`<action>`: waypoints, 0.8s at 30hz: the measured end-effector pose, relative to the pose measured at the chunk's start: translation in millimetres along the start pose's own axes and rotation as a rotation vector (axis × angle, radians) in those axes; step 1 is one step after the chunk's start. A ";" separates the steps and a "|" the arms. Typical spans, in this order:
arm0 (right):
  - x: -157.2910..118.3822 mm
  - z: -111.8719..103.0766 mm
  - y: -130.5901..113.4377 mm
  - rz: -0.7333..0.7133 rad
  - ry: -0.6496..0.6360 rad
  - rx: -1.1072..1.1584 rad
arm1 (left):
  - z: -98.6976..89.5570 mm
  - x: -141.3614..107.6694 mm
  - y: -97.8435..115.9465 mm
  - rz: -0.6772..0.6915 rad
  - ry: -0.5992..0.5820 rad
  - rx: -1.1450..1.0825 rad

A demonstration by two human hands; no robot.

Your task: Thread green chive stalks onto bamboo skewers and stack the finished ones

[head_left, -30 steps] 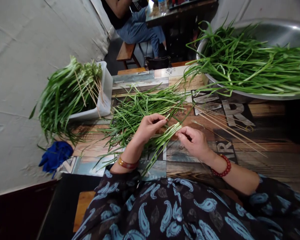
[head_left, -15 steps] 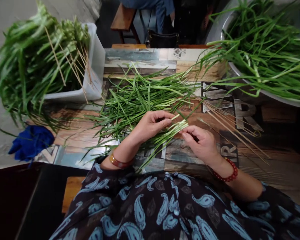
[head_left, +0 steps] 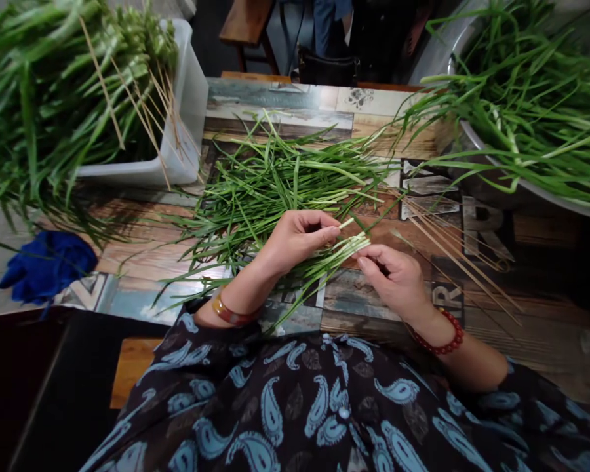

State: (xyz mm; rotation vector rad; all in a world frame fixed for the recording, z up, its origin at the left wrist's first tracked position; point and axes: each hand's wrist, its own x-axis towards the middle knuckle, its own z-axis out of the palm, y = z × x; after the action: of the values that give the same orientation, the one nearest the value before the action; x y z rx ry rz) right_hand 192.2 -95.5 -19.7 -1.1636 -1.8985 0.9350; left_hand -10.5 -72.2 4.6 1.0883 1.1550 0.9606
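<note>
My left hand (head_left: 302,239) pinches a pale-ended green stalk between thumb and forefinger. Just below it lies a small bunch of stalks (head_left: 344,252), its white ends pointing right. The fingertips of my right hand (head_left: 393,272) are pressed together on those white ends. Behind both hands a loose pile of long green stalks (head_left: 275,177) spreads over the patterned table (head_left: 354,308). To the right of the pile, several thin wooden skewers (head_left: 462,255) lie across the tabletop.
A white plastic tub (head_left: 189,98) at the left overflows with skewered greens. At the right stands a metal basin (head_left: 476,141) heaped with green stalks. A blue cloth or glove (head_left: 49,265) lies at the left edge. Beyond the table are a black bag (head_left: 327,67), a wooden stool (head_left: 246,23) and a person's legs.
The view has shifted slightly, so the tub and blue cloth appear farther left and higher. Both hands keep nearly the same pose at the bunch.
</note>
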 end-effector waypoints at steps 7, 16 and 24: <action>-0.4 1.9 0.9 0.007 0.012 -0.003 | -0.9 0.5 -2.0 -0.010 -0.020 0.012; 0.1 2.8 0.7 -0.023 0.043 -0.008 | -0.8 1.1 -5.5 0.005 0.015 0.025; -2.2 4.5 0.5 -0.021 0.051 -0.009 | 0.2 1.0 -2.9 0.011 0.013 0.062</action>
State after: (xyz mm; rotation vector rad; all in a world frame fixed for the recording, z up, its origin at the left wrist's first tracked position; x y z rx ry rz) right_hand 189.3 -98.3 -22.8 -1.1599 -1.8730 0.8782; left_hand -10.1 -71.8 1.6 1.1407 1.1975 0.9467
